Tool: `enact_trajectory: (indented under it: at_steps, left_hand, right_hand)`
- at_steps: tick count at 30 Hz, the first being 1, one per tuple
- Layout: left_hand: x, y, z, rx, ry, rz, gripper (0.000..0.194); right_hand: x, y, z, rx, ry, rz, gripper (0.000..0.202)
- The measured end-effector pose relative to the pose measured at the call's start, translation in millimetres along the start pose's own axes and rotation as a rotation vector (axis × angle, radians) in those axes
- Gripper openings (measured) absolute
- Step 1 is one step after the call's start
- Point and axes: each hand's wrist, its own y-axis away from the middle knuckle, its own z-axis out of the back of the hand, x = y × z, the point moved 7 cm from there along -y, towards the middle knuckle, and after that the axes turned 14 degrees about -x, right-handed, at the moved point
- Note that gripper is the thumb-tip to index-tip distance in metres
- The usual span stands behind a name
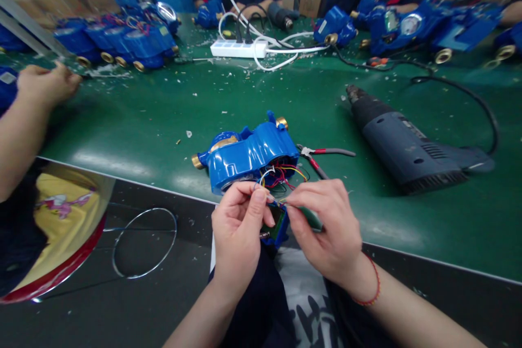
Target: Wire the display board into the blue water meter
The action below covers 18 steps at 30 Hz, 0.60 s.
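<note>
My left hand (240,220) and my right hand (328,223) meet at the table's front edge, both pinching thin wires (281,202). Fingertips partly hide where the wires come together. Just beyond lies a blue water meter (255,152) with brass threaded ends, and red, yellow, white and black wires (287,171) spill from its open near side. Below my fingers a small blue housing with a green circuit board (278,223) hangs at the edge, partly covered by my left hand. Red-and-grey cutting pliers (316,155) rest to the right of the meter.
A heat gun (408,141) lies on the green table (196,98) at right, its cord curving behind. Farther back are a white power strip (238,49) and several blue meters (130,43). Co-workers sit opposite; another person's hand (44,84) reaches in at left, beside a yellow stool (69,212).
</note>
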Motion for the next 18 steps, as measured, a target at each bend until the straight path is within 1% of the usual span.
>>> enact_trajectory:
  at_steps: [1,2,4,7,10,12,14,16,18]
  left_hand:
    - [0,0,-0.6,-0.002,-0.001,0.0,0.016]
    - [1,0,-0.7,-0.01,0.0,-0.003,0.016]
    - [2,-1,-0.2,-0.026,0.008,-0.006,0.016]
    - [5,0,0.6,-0.026,0.023,-0.004,0.015]
    - [7,1,0.9,-0.01,0.023,-0.005,0.015]
    - [8,2,1.7,-0.01,0.021,-0.008,0.015]
    - [10,3,2.3,-0.016,0.02,-0.012,0.015]
    - [12,4,2.2,-0.021,0.021,-0.013,0.014]
    - [12,5,1.4,-0.026,0.028,-0.015,0.015]
  right_hand:
    - [1,0,-6,0.084,-0.012,0.004,0.023]
    - [-2,0,-11,0.146,-0.016,-0.024,0.018]
    - [-10,-1,-15,0.213,-0.002,-0.12,0.009]
    - [-19,-3,-20,0.32,0.028,-0.215,0.01]
    - [-24,-6,-24,0.418,0.009,-0.326,0.015]
    - [-29,-8,-25,0.441,0.0,-0.415,0.02]
    - [-32,-9,-26,0.443,0.012,-0.465,0.023]
    - [-33,-11,-25,0.44,0.035,-0.47,0.025]
    - [-31,-11,-26,0.444,0.016,-0.437,0.024]
